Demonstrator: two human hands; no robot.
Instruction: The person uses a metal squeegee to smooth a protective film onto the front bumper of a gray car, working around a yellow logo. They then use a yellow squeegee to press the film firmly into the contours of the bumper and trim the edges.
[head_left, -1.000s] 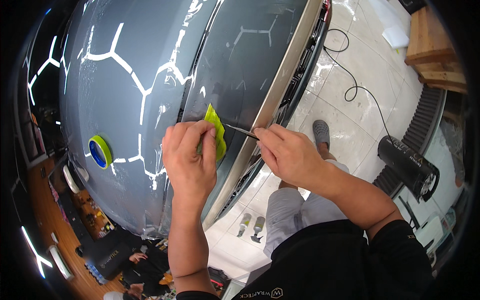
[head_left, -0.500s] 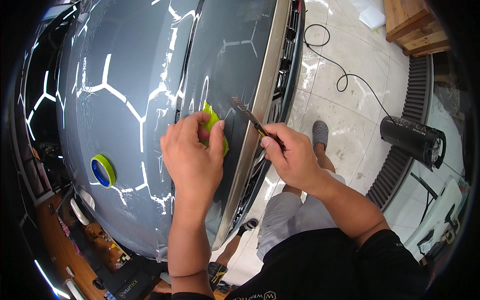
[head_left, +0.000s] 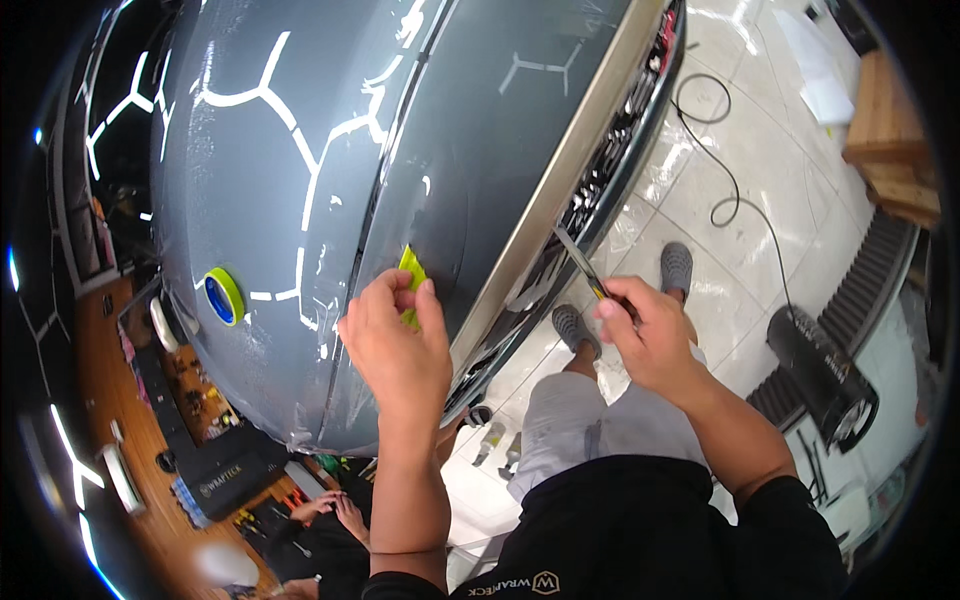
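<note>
My left hand [head_left: 400, 345] is closed in a pinch on a flat, lime-yellow piece [head_left: 412, 262] with a pointed tip, over the grey car body panel [head_left: 470, 180]. Whether that piece is tape or a thin squeegee, I cannot tell. In my right hand [head_left: 650, 335] is a utility knife [head_left: 588, 268], its long blade out and pointing away from me. The blade shows in front of the dark grille [head_left: 610, 155], just beyond the beige-silver trim strip [head_left: 560, 185]. On the panel at left sits a lime-green tape roll [head_left: 236, 297] with a blue core.
A seam [head_left: 375, 200] runs along the glossy panel. A black cylindrical blower [head_left: 820, 375] trails a thin cable [head_left: 735, 180] over the tiled floor [head_left: 700, 190]. Wooden boxes [head_left: 890, 140] stand at far right. At lower left are another person's hands [head_left: 335, 505] near some tools.
The knife blade has moved from over the panel rightward, past the trim strip to the grille side. My left hand still pinches the lime-yellow piece. The view has shifted, and another person's hands now show.
</note>
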